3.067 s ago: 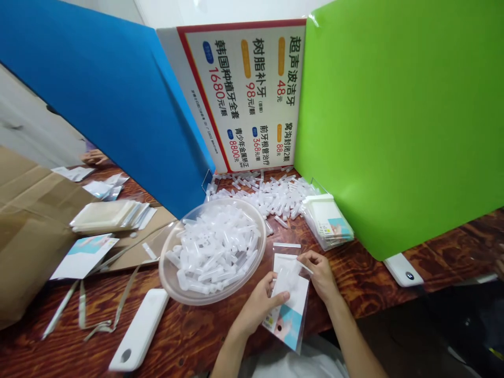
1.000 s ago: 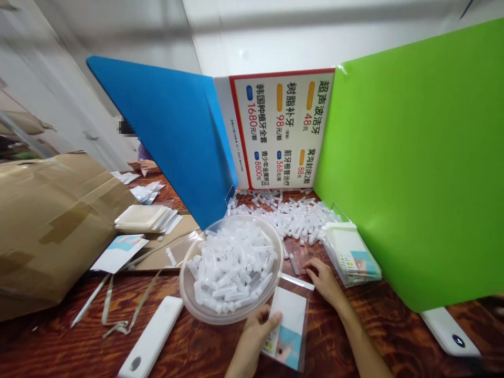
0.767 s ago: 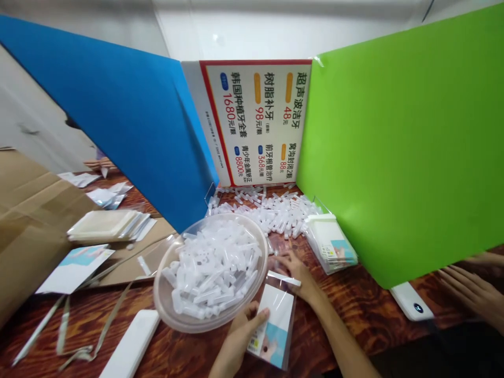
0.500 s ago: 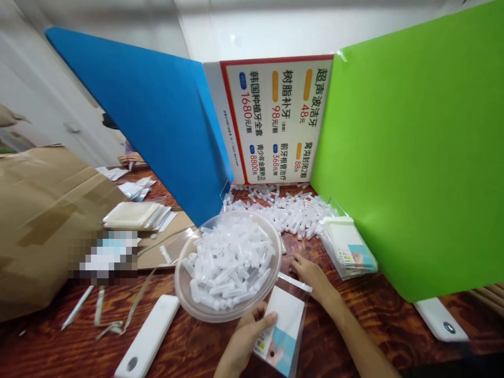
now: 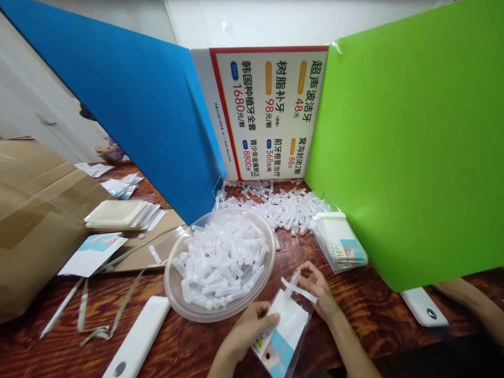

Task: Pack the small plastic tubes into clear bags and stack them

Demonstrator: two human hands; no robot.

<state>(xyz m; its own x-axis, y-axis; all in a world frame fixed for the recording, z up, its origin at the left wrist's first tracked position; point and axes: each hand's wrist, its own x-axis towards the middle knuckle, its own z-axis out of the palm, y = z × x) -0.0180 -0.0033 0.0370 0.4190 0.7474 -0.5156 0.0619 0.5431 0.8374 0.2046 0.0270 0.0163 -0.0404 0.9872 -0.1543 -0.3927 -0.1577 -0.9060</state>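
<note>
My left hand (image 5: pixel 247 328) grips the left side of a clear plastic bag (image 5: pixel 284 329) with a white and blue card inside, lifted a little off the wooden table (image 5: pixel 157 341). My right hand (image 5: pixel 319 290) pinches a small clear tube (image 5: pixel 293 279) at the bag's open mouth, beside the bag's white sealing strip. Just left of the hands stands a round bowl (image 5: pixel 173 294) heaped with translucent plastic tubes. More tubes (image 5: pixel 275 205) lie scattered behind it.
Blue (image 5: pixel 129 115), printed (image 5: pixel 268 110) and green (image 5: pixel 405 142) boards wall in the workspace. A stack of bagged cards (image 5: pixel 342 242) leans at the right. A white flat device (image 5: pixel 137 338), paper strips, card stacks (image 5: pixel 120 215) and a cardboard box (image 5: pixel 35 220) lie left. Another person's arm (image 5: pixel 470 304) shows at right.
My right hand came back from the loose tubes on the table to the bag's mouth with a tube. My left hand has tilted the bag up.
</note>
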